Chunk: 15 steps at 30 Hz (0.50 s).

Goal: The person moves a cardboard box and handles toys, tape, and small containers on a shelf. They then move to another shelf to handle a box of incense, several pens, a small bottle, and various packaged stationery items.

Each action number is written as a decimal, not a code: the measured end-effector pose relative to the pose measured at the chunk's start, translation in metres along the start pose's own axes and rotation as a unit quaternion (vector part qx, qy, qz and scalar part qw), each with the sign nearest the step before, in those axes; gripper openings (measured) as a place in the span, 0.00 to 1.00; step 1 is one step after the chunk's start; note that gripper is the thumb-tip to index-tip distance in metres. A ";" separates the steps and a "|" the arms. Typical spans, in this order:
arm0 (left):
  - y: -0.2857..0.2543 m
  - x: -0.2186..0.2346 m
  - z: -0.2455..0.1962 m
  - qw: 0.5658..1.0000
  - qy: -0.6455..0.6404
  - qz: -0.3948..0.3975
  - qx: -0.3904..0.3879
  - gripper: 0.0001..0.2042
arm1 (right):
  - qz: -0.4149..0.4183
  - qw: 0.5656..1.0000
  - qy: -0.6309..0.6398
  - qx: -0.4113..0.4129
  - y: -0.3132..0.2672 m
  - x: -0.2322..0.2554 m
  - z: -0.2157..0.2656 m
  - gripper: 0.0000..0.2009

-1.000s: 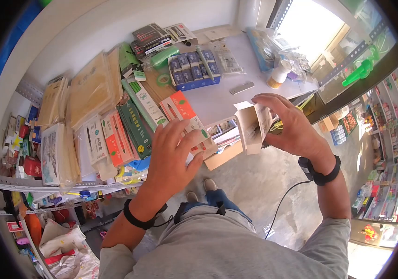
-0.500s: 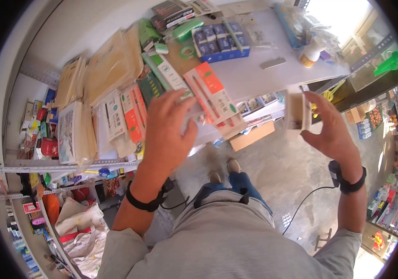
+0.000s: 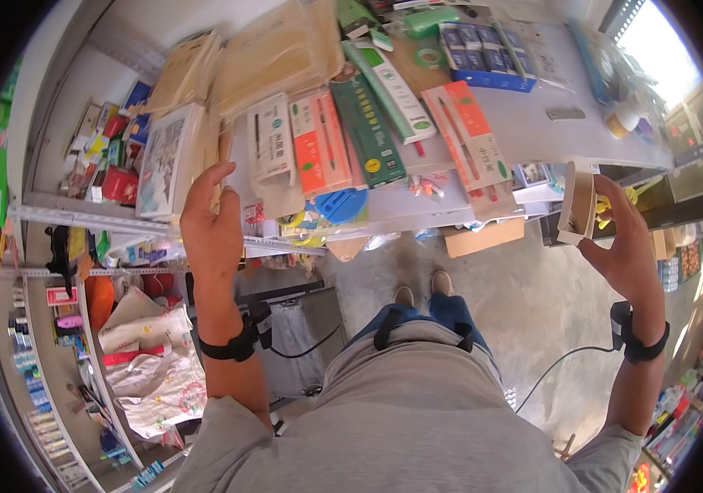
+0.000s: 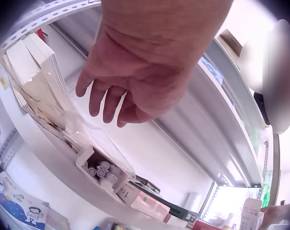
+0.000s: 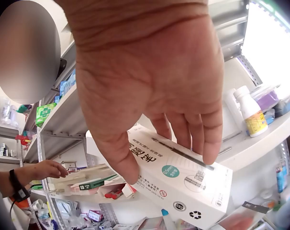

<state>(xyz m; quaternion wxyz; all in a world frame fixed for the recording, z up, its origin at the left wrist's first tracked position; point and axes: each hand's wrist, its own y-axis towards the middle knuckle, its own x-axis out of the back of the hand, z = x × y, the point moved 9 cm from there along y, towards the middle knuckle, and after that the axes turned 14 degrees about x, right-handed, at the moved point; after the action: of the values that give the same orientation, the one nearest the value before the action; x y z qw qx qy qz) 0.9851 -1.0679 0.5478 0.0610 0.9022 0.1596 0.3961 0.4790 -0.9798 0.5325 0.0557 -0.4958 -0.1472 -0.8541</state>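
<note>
My right hand (image 3: pixel 626 238) grips a white pen box (image 3: pixel 575 201) by its sides, over the front edge of the shelf. In the right wrist view a pen and "0.5mm" are printed on the box (image 5: pixel 183 179), with thumb and fingers on opposite sides. My left hand (image 3: pixel 213 218) holds nothing, its fingers loosely bent, near a wrapped stack of paper (image 3: pixel 172 156). Right of it on the shelf lies a white pen box (image 3: pixel 269 144). The left wrist view shows several pen ends in an open box (image 4: pixel 102 168) below the hand (image 4: pixel 135 81).
Orange-and-white pen boxes (image 3: pixel 318 148), a dark green box (image 3: pixel 368 135) and brown envelopes (image 3: pixel 273 53) cover the shelf. Further right are a blue carton (image 3: pixel 491 78) of small boxes and a white bottle (image 3: pixel 621 122). A cardboard flap (image 3: pixel 484 238) juts out below the edge.
My left hand has moved left, from over the pen boxes to beside the stack of paper. My right hand still holds the white pen box, now further right. The head view has swung left.
</note>
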 end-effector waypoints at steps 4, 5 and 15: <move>-0.010 0.002 0.017 0.999 -0.024 0.005 0.031 0.16 | 0.007 0.999 -0.009 0.034 0.007 -0.001 0.017 0.40; -0.013 0.001 0.021 0.999 -0.033 0.009 0.027 0.16 | 0.010 0.999 -0.014 0.041 0.008 -0.001 0.023 0.41; -0.024 -0.021 -0.001 0.990 0.110 0.041 -0.080 0.35 | 0.035 0.998 -0.029 0.040 0.004 0.005 0.044 0.40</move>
<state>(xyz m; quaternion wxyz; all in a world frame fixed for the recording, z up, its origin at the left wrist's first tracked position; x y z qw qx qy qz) 0.9652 -1.0524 0.5280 0.0990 0.8512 0.0964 0.5063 0.5142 -0.9693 0.5582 0.1012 -0.5225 -0.1653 -0.8303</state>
